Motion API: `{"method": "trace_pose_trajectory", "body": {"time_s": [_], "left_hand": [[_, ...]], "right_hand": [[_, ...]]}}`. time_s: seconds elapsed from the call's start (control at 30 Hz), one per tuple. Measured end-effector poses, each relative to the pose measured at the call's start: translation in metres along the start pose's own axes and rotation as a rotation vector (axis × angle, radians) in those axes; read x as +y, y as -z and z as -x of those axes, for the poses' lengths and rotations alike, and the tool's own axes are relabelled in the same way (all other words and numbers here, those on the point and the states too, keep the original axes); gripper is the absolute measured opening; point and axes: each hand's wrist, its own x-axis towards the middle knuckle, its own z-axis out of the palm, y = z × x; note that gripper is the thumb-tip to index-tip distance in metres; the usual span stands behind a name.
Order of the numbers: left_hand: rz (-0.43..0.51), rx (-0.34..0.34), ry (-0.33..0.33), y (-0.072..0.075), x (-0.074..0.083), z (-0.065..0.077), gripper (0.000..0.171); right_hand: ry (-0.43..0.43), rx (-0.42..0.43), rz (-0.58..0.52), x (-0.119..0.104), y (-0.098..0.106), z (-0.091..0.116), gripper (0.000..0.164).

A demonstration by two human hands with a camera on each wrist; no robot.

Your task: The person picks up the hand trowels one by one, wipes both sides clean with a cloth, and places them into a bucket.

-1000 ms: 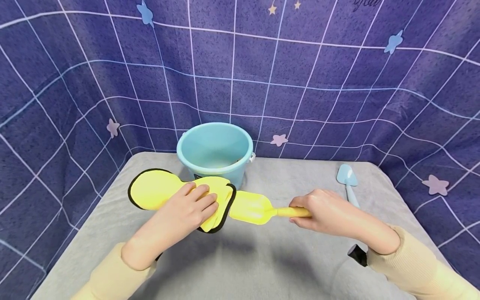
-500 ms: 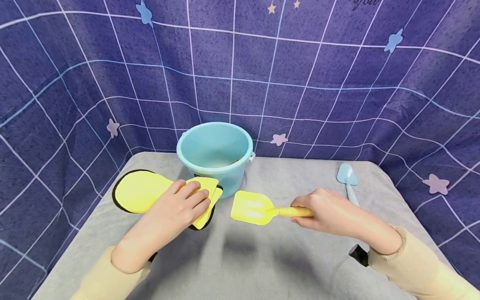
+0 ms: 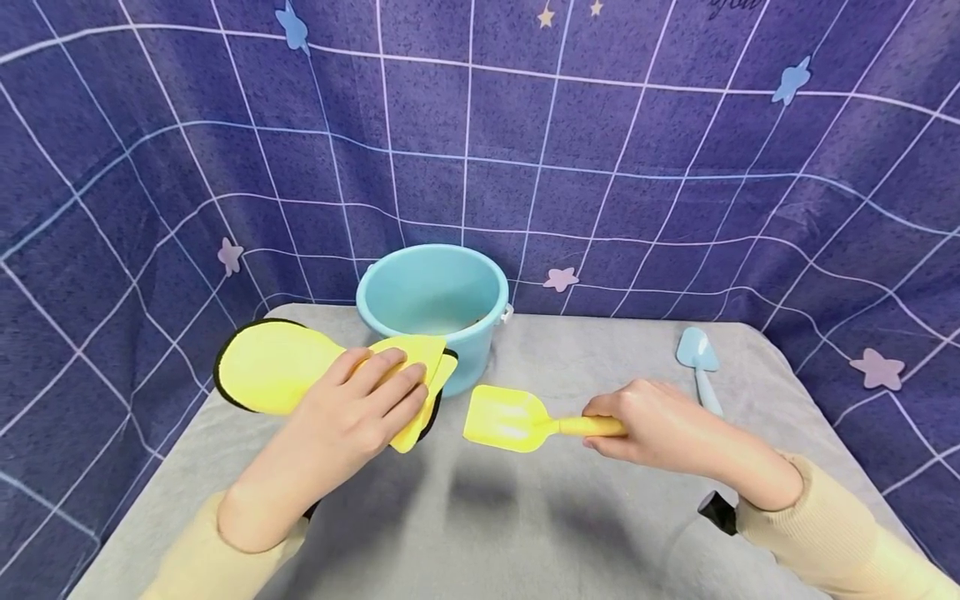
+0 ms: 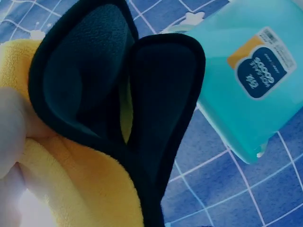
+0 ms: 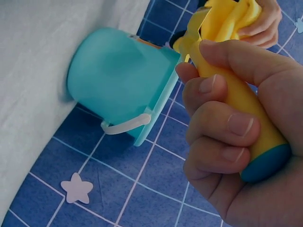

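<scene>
My left hand (image 3: 367, 408) grips a bunched yellow cloth (image 3: 273, 367) with black edging, its rounded end sticking out to the left. In the left wrist view the dark underside of the cloth (image 4: 163, 94) shows, folded open. My right hand (image 3: 652, 425) holds a yellow toy shovel (image 3: 510, 418) by its handle, fingers wrapped round the grip (image 5: 236, 99) in the right wrist view. The shovel's blade points left toward the cloth, with a gap between them. Just behind the cloth stands a light blue bucket (image 3: 468, 346), partly covered by it in the head view.
A small light blue toy shovel (image 3: 697, 354) lies at the right back of the grey-covered table (image 3: 585, 517). Purple-blue curtain (image 3: 600, 150) with a line grid and stars rises behind and at both sides. The bucket's white handle (image 5: 125, 124) hangs at its side.
My left hand has drawn the cloth off the shovel's blade to the left, then raised it slightly toward the bucket. The right hand and shovel have stayed almost in place.
</scene>
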Motion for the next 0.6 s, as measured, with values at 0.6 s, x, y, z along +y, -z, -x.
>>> {"method": "trace_pose_trajectory", "body": {"time_s": [0.6], "left_hand": [[-0.057, 0.113, -0.117, -0.012, 0.018, -0.033, 0.025]], "right_hand": [[0.002, -0.034, -0.015, -0.003, -0.003, -0.005, 0.013]]}}
